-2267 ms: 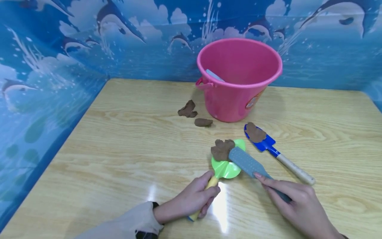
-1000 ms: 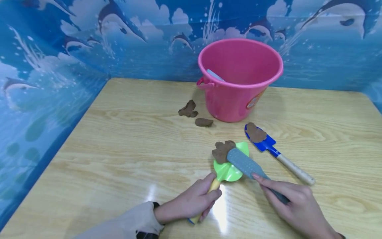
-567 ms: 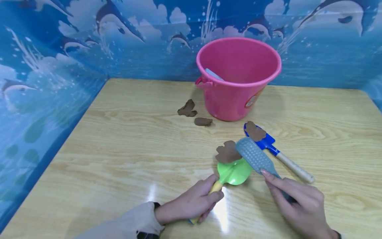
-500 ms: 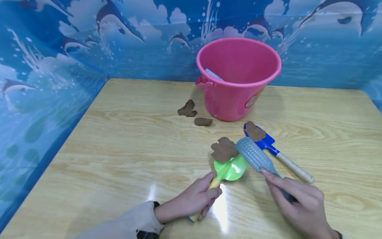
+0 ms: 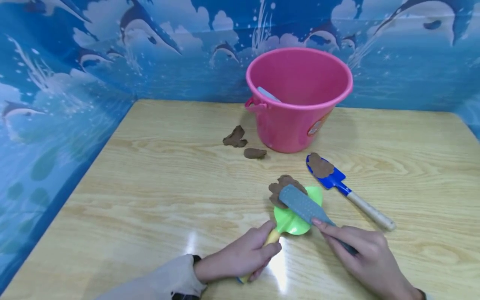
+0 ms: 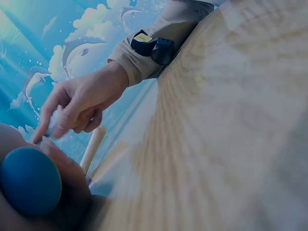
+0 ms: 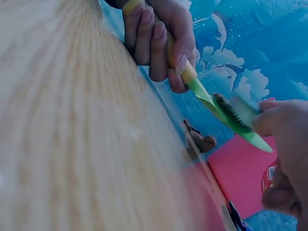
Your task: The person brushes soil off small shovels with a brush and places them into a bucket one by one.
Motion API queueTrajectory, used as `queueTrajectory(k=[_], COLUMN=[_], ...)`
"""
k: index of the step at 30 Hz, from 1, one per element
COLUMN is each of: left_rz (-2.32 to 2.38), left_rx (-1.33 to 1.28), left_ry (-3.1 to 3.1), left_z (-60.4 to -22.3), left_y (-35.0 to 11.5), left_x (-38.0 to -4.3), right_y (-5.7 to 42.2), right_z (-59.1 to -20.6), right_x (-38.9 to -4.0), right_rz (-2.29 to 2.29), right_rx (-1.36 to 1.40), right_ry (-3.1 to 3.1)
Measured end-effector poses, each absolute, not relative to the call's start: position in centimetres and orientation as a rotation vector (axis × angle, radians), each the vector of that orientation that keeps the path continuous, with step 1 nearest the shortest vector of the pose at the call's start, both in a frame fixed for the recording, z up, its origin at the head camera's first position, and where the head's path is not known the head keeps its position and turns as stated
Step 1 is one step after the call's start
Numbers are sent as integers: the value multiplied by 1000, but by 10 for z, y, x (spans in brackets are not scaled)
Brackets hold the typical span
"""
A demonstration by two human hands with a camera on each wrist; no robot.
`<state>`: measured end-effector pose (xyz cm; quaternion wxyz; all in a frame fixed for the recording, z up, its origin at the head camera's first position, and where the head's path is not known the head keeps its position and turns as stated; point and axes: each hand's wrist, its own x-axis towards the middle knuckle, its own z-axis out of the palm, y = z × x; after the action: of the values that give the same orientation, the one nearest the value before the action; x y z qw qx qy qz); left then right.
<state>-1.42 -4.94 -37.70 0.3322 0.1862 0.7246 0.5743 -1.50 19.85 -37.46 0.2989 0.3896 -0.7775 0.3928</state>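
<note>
My left hand (image 5: 245, 255) grips the yellow handle of a green toy shovel (image 5: 297, 229), whose blade is raised in front of me. On that blade lies a lump of brown clay (image 5: 276, 190). The right hand (image 5: 369, 255) holds a grey-blue spatula (image 5: 301, 205) with a dimpled blade, forefinger stretched along it. Its tip overlaps the clay and hides part of it. In the right wrist view the clay (image 7: 226, 108) sits between the green blade (image 7: 252, 138) and the spatula. The left wrist view shows the handle's blue end cap (image 6: 31, 181) close up.
A pink bucket (image 5: 286, 129) stands at the back, a light-blue flat piece (image 5: 268, 94) inside it. Left of its base lie brown clay pieces (image 5: 235, 137). To the right, a blue trowel (image 5: 333, 181) with a wooden handle carries more clay (image 5: 321, 166). Dolphin-print sheeting borders the table (image 5: 150, 166).
The spatula lifted off toward the blue trowel, then came back left over the clay. The green shovel has shifted slightly right and toward me. Bucket and trowel stay put.
</note>
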Motion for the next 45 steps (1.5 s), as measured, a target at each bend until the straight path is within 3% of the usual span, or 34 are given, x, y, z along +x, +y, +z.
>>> queueTrajectory(k=[11, 17, 25, 32, 40, 45], left_rz=[1716, 1679, 1652, 1648, 1643, 1641], left_rx=[172, 254, 307, 282, 314, 330], left_ry=[1762, 1779, 1819, 1823, 1830, 1828], left_z=[-381, -380, -378, -379, -378, -378], left_y=[-47, -48, -49, -49, -49, -50], left_x=[-19, -18, -16, -15, -15, -16], right_y=[197, 203, 207, 200, 206, 201], right_z=[-368, -380, -383, -383, -384, -385], right_x=[-17, -14, -14, -12, -13, -11], right_rz=[1048, 1076, 1046, 1124, 1102, 1138], right_rx=[1020, 1053, 817, 1093, 836, 974], right_ry=[-2002, -2102, -2138, -2088, -2141, -2077])
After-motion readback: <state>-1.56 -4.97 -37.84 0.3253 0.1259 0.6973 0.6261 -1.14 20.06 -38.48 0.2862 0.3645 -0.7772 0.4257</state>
